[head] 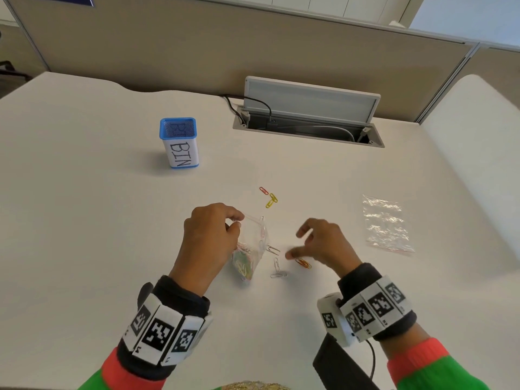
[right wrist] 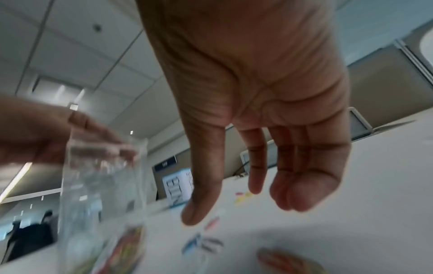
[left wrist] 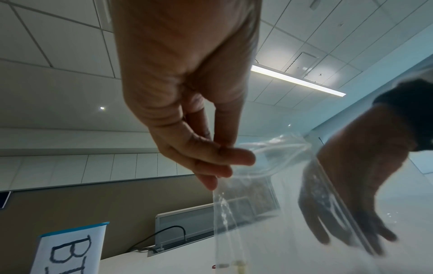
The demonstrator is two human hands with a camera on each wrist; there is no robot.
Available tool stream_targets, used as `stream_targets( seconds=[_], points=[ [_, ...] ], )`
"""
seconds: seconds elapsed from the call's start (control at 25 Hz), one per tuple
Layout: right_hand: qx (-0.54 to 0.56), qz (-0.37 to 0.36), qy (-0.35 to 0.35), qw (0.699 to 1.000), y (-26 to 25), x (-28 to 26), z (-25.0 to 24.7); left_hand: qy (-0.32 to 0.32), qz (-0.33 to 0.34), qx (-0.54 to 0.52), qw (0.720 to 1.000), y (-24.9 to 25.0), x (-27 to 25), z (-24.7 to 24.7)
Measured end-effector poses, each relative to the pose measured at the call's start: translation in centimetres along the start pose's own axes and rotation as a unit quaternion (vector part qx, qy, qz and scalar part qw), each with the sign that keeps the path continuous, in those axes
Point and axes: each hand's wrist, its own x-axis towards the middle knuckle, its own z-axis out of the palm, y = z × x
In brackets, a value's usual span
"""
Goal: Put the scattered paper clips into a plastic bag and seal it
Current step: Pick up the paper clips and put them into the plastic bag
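Note:
My left hand [head: 222,223] pinches the top edge of a small clear plastic bag [head: 249,249], which hangs to the table with several coloured paper clips in its bottom. In the left wrist view thumb and fingers [left wrist: 225,157] pinch the bag's mouth [left wrist: 269,161]. My right hand [head: 315,237] hovers just right of the bag, fingers relaxed and spread, holding nothing; the right wrist view shows its palm [right wrist: 269,103] bare. Loose clips lie on the table: an orange one [head: 304,263] under the right hand, silver ones [head: 277,267] beside the bag, red [head: 263,190] and yellow ones [head: 271,200] farther back.
A second clear plastic bag [head: 387,225] lies flat at the right. A blue mesh holder labelled BIN [head: 180,143] stands at the back left. An open cable hatch [head: 309,119] with cords sits at the table's [head: 84,220] rear, before a beige partition.

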Motion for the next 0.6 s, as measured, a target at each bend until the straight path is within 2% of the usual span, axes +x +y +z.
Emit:
stream_targets(
  seconds=[0.04,0.12,0.32,0.48,0.6],
  points=[
    [-0.043,0.03,-0.03,0.998,0.6,0.0,0.8,0.0,0.002,0.0,1.0,0.0,0.0,0.0],
    [-0.067,0.046,-0.071,0.994,0.7,-0.1,2.2,0.0,0.0,-0.001,1.0,-0.1,0.0,0.1],
    [-0.034,0.006,-0.077,0.996,-0.9,1.5,3.9,-0.001,-0.003,-0.003,1.0,-0.3,0.0,0.0],
    [0.076,-0.008,-0.044,0.996,-1.5,3.4,3.8,0.002,-0.006,-0.007,1.0,-0.3,0.0,-0.1],
    [0.107,-0.045,0.022,0.993,-2.3,5.4,3.1,0.009,-0.013,-0.011,1.0,-0.4,0.1,-0.1]
  ],
)
